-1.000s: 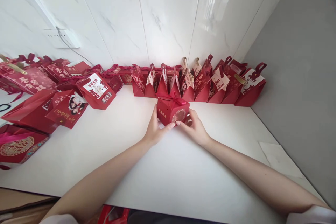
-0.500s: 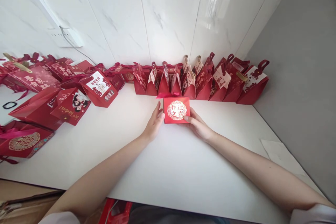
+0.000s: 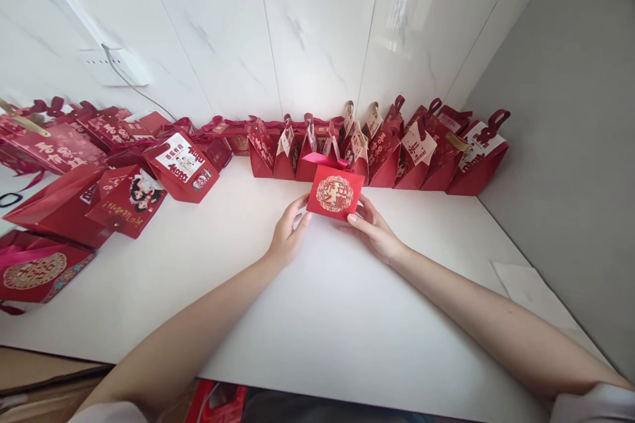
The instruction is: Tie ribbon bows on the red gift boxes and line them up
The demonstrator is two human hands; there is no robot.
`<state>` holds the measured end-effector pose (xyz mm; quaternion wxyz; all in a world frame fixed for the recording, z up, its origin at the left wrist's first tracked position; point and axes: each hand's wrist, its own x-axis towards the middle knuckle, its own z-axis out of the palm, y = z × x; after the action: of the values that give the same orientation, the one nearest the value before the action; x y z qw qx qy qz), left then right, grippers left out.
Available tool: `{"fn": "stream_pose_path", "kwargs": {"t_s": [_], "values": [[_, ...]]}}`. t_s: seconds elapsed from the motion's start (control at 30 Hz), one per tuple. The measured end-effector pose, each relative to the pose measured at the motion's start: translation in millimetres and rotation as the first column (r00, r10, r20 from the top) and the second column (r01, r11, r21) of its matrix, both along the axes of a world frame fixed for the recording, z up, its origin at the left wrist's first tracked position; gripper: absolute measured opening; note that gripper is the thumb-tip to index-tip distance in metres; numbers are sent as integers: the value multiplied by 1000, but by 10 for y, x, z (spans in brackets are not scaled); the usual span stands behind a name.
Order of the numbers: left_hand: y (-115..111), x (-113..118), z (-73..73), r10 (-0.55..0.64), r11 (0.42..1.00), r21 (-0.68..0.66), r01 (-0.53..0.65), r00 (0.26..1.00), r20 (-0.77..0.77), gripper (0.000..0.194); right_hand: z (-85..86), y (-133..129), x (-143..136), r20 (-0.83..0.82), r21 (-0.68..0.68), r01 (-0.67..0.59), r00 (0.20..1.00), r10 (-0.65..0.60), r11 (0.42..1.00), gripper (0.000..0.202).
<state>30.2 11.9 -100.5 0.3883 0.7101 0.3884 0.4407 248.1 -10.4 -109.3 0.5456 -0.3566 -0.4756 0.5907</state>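
Observation:
A small red gift box with a gold round emblem and a pink ribbon on top is held between my two hands, raised off the table and tilted. My left hand takes its left side, fingers reaching toward the back and thumb by the lower left corner. On the right, my right hand grips the lower right corner, thumb in front and fingers partly hidden behind. Just beyond the box stands a row of red gift boxes with pointed tops and loop handles.
More red gift boxes crowd the left of the white table. A cable runs from a wall socket on the tiled wall. A grey partition bounds the right side. Something red sits below the front edge.
The gift box has risen slightly and tilted, so its emblem catches the light differently. My left hand has closed in on its left side. The view has shifted slightly.

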Motion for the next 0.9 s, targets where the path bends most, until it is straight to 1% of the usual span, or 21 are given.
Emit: {"fn": "stream_pose_path", "kwargs": {"t_s": [0.07,0.13,0.17,0.23,0.27,0.33,0.4,0.47,0.57,0.7,0.8,0.9], "values": [[-45,10,-13,50,998,50,-48,998,-48,57,-22,4,-6,67,71,112,991,-117,991,95],[-93,32,-25,31,998,56,-26,996,-85,69,-27,-18,-19,161,165,181,965,-207,970,103],[-111,44,-29,9,999,37,-6,996,-89,77,-21,-40,-26,207,218,189,950,-235,957,104],[-122,65,-26,-18,999,-29,17,999,-51,89,1,-93,-42,286,314,168,922,-261,935,98],[-114,71,-17,-19,998,-64,18,1000,-16,91,14,-118,-49,315,354,147,911,-265,924,92],[-79,75,15,1,993,-116,6,998,58,85,34,-148,-56,350,394,90,906,-240,915,79],[-33,69,56,17,989,-145,-1,994,106,75,43,-147,-53,350,389,20,922,-168,921,70],[8,55,88,32,986,-164,-13,993,111,67,49,-125,-39,326,363,-33,941,-94,931,63],[56,20,93,40,980,-198,-15,992,123,60,64,-101,-12,316,329,-76,948,-34,941,59],[127,-40,35,52,963,-271,10,973,223,58,58,-107,-4,323,298,-93,946,-8,950,57],[176,-60,-19,86,946,-324,13,953,290,58,12,-95,-26,302,235,-120,952,45,965,55],[182,-38,-60,108,926,-373,63,901,420,58,-28,-65,-57,261,160,-147,960,101,976,61]]}}
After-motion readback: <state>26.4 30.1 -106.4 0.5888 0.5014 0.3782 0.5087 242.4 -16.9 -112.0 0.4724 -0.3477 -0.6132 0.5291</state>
